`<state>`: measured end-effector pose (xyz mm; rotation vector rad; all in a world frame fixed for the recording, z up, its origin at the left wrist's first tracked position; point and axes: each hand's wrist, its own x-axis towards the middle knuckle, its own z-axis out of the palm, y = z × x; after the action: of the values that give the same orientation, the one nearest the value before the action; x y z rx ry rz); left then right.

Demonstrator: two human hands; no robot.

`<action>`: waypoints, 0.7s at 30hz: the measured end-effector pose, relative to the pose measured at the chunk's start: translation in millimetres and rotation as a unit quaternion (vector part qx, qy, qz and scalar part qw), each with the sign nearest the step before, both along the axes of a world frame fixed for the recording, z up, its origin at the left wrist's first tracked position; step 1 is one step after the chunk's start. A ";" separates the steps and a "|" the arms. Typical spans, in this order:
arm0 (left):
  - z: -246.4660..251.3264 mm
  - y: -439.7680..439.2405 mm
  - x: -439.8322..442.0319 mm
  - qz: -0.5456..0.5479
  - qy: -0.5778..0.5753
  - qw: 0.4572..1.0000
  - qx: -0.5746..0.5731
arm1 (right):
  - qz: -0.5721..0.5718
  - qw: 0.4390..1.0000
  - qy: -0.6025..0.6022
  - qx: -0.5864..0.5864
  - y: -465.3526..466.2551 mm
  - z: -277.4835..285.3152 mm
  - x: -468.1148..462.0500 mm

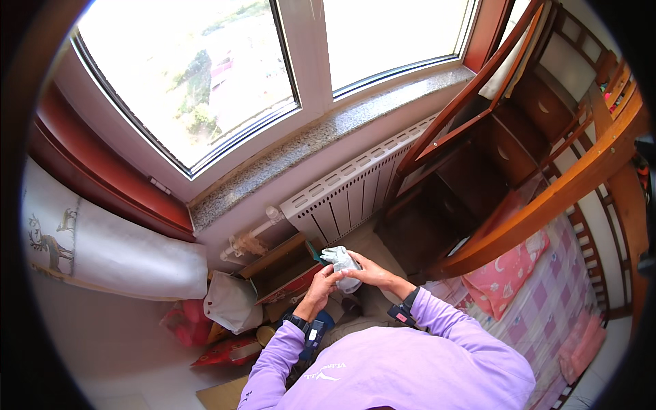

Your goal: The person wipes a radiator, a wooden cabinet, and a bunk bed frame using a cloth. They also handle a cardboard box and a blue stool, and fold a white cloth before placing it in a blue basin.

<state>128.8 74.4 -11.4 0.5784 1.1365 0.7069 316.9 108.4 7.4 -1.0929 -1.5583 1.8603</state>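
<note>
Both of my hands hold a small pale grey object (344,264) in front of my body. Its top is lumpy and its lower part looks smoother; I cannot tell what it is. My left hand (323,285) grips its left side low down, thumb reaching across. Around the upper right side curl the fingers of my right hand (373,271). A dark band with a small box sits on each wrist. Just behind the object a green piece (316,253) pokes up at the end of an open long cardboard box (279,277).
A white radiator (353,187) stands under the granite windowsill (307,148). To the right are a dark wooden desk unit (461,174), a curved wooden bed rail (543,202) and a bed with a pink pillow (505,274). A white bag (233,302) and a red package (225,352) lie left.
</note>
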 end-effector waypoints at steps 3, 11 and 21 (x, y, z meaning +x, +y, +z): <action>-0.1 0.8 -1.7 0.007 -0.022 1.000 -0.004 | 0.002 1.000 0.001 -0.014 -2.5 5.0 -0.3; 2.7 1.0 -2.6 0.000 -0.063 0.998 0.005 | 0.047 0.990 0.099 -0.085 0.2 26.6 3.9; 0.0 2.0 -10.4 -0.091 -0.097 0.990 0.045 | 0.059 0.981 0.124 -0.140 1.8 20.2 8.2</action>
<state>118.4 76.5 -11.4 0.6650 0.8629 0.6438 325.1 110.2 27.6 -0.8539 -1.2701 2.2514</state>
